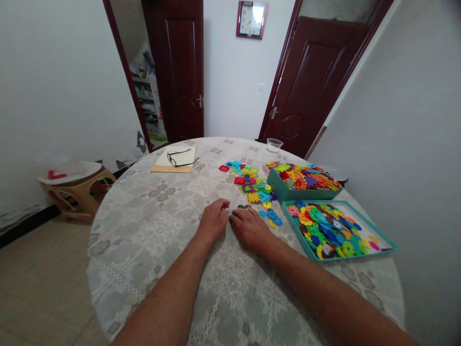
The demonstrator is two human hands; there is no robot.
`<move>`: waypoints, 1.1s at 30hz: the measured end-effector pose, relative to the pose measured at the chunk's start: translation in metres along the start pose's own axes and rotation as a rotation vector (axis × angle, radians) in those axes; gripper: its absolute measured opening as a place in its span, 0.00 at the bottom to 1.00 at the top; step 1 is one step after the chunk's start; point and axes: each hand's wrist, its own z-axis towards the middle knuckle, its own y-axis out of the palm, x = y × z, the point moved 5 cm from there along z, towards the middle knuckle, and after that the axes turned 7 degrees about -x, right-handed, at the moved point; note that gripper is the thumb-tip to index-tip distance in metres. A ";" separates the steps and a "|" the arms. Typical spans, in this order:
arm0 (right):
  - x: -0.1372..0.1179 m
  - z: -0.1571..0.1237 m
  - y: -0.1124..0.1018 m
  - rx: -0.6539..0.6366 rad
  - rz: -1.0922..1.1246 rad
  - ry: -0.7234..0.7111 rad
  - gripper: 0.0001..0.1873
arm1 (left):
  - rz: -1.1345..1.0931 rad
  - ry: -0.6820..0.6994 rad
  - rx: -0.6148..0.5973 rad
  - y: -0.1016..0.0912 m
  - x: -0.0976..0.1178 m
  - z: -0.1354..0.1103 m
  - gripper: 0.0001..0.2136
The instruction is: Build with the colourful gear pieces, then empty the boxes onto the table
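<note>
Head view: loose gears [253,197] on the surface [137,230], just beyond the right hand [250,229], the nearer one; their strip runs away, slanting left. Left hand [215,218] just beside the right. Both hands' fingers curled, close together; cannot tell whether they grip anything.

Clock [251,19]: carried dark numerals [248,21] around a white face [246,16]; could not be read for certain, being small and blurred, with glare across the upper right.
Top strip [248,3]: sat on the clock, above the numerals; seemed to bear lettering, too tiny to make out.
Lower mark [248,35]: stood below the numerals; was too blurred to read.
Shelf goods [143,91]: showed coloured packaging beside the open door [180,72]; was too soft for any brand to be told.
Gears [253,197]: gave nothing legible.
Box [306,194]: showed a teal side, without readable wording.
</note>
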 end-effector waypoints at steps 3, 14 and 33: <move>0.016 -0.011 -0.005 -0.026 0.003 0.057 0.15 | 0.183 0.124 -0.091 0.013 0.010 -0.005 0.18; 0.071 -0.093 -0.056 -0.237 0.182 0.449 0.13 | 0.351 0.256 -0.269 0.031 0.032 -0.021 0.19; 0.059 -0.072 -0.019 -0.164 0.413 0.440 0.05 | 0.408 0.274 -0.303 0.046 0.040 -0.027 0.26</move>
